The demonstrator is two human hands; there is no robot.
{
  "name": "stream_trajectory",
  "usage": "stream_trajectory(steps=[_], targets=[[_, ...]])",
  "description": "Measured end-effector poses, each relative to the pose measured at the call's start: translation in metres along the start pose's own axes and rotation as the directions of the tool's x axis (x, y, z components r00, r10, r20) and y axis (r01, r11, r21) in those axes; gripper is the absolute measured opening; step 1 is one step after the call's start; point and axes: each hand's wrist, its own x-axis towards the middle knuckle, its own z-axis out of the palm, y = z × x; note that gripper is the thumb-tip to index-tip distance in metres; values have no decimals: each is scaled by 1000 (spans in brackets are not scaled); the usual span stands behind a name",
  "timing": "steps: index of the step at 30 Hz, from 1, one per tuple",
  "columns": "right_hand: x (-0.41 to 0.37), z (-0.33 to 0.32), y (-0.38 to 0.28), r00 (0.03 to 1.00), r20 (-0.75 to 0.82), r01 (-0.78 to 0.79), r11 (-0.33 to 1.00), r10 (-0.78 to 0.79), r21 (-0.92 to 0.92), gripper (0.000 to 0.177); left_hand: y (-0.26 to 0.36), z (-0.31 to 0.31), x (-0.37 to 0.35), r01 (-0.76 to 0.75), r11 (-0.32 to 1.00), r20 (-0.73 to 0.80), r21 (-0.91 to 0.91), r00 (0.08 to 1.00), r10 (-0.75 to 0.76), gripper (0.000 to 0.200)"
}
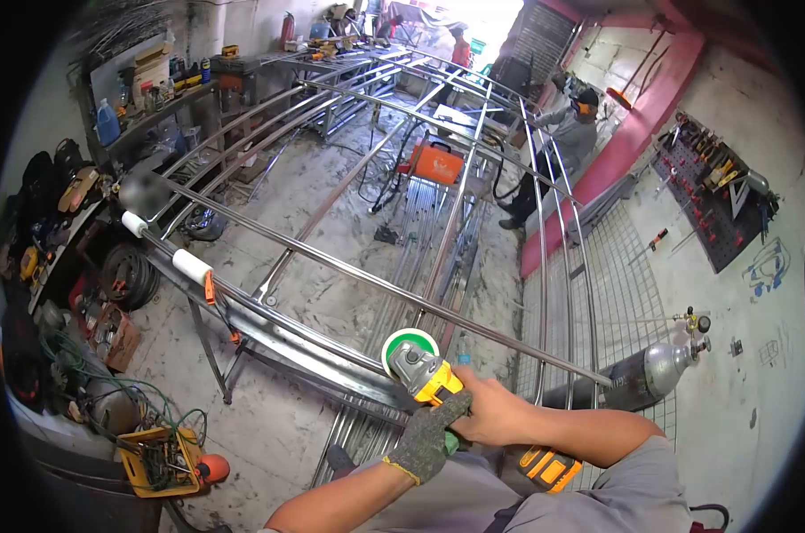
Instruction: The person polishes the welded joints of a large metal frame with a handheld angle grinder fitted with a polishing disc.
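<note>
A yellow and grey cordless angle grinder [438, 384] is held in front of me at waist height. My right hand [496, 409], bare, is closed on its body just behind the head. My left hand [434, 435], in a dark knitted glove, is closed around the grinder below that. The battery end [549, 469] shows under my right forearm. A green and white disc [410, 345] faces away from me, by a shiny metal tube frame [331, 253]. Whether the disc touches the tube cannot be told. The glove hides part of the grinder.
An orange machine [435, 162] sits inside the frame. A gas cylinder [651, 375] lies at right, below a tool pegboard [715, 191]. A yellow crate [161, 462] with cables is at lower left. A person [567, 133] stands beyond the frame; another [460, 51] is farther back.
</note>
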Motion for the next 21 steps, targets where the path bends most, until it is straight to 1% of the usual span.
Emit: stream_trajectory(steps=[2, 5, 6, 9, 12, 15, 19, 20, 21], targets=[[1, 0, 3, 998, -26, 54, 999, -54, -5, 78, 1, 9, 0, -34, 998, -7, -56, 999, 34, 24], [3, -5, 6, 990, -49, 128, 992, -129, -21, 75, -6, 14, 6, -96, 993, -35, -67, 995, 94, 25], [0, -13, 4, 999, 22, 39, 999, -38, -16, 74, -12, 16, 10, -129, 989, -41, -67, 991, 127, 25], [-4, -25, 19, 997, 52, 52, 999, -51, -12, 75, -28, 13, 27, -151, 988, -15, -40, 989, 150, 26], [-6, -33, 44, 997, 37, 73, 997, -72, -15, 78, -35, 33, 34, -174, 984, -46, -28, 984, 173, 25], [-4, -47, 55, 994, 95, 55, 998, -59, 36, 79, -41, 38, 47, -170, 985, -82, 24, 982, 171, 24], [17, -39, 97, 980, 1, 197, 979, -197, 61, 79, -50, 50, 61, -202, 979, -161, 34, 966, 204, 25], [17, -42, 99, 982, -7, 187, 981, -187, 55, 80, -51, 53, 64, -208, 977, -153, 46, 965, 213, 24], [19, -49, 94, 984, 10, 180, 983, -180, 49, 80, -53, 55, 72, -248, 967, -150, 58, 955, 254, 23]])
